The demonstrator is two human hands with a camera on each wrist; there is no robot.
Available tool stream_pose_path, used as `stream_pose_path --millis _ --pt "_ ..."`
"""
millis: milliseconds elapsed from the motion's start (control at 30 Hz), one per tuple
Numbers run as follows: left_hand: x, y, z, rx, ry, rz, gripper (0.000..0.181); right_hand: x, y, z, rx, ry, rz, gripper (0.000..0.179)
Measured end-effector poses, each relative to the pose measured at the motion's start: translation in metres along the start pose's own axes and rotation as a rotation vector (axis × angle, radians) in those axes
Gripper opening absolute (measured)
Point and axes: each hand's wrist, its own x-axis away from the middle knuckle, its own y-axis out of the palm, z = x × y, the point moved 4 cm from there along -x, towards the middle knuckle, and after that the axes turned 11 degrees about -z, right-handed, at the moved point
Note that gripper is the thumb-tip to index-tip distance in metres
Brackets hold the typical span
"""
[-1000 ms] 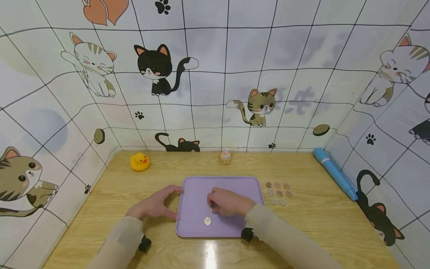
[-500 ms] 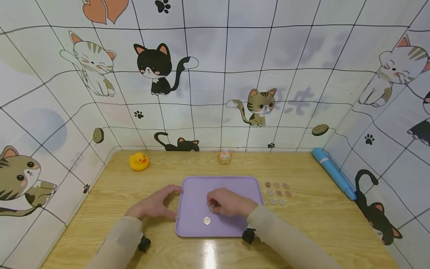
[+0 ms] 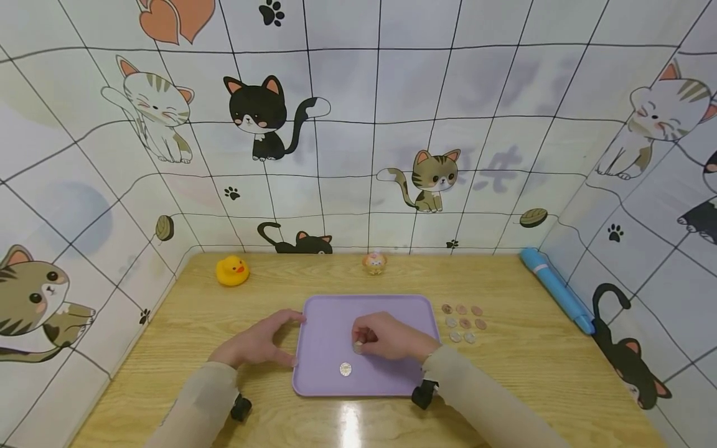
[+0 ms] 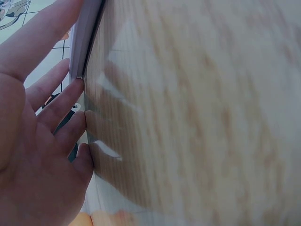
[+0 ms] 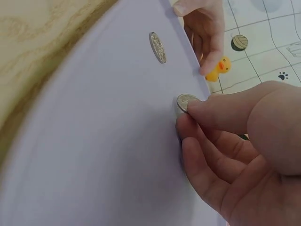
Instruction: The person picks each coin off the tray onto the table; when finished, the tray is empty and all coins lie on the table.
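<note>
A shallow purple tray (image 3: 325,311) lies on the wooden table in the head view. Over its middle, my right hand (image 3: 392,337) pinches a silver coin (image 5: 186,101) between thumb and fingers, close above the tray surface. Another silver coin (image 3: 345,369) lies flat on the tray, nearer its front edge; the right wrist view shows this coin (image 5: 157,47) too. My left hand (image 3: 259,339) rests at the tray's left edge, its thumb and fingertips spread against the rim. In the left wrist view the left hand's fingers (image 4: 61,106) are extended along the tabletop.
Several copper and silver coins (image 3: 465,323) lie in rows on the table to the tray's right. A yellow rubber duck (image 3: 232,271) stands at the back left, a small figurine (image 3: 374,263) at the back middle. A blue tube-shaped object (image 3: 557,290) lies along the right edge.
My right hand has shifted slightly to the right with the pinched coin, which shows more clearly now. The left hand and the other coin have stayed in place.
</note>
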Motion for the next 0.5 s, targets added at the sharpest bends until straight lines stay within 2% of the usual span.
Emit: stream_pose_path --millis 100,333,500 --pt "0.000 0.000 -0.001 0.001 -0.008 0.002 0.090 0.005 -0.001 0.001 -0.039 0.003 0.006 0.013" --pt "0.000 0.000 -0.001 0.002 -0.024 0.004 0.089 0.019 -0.005 0.009 0.007 -0.008 0.038 0.014" --pt "0.000 0.000 0.000 -0.005 -0.015 0.000 0.089 0.034 -0.012 0.012 -0.025 -0.009 0.071 0.015"
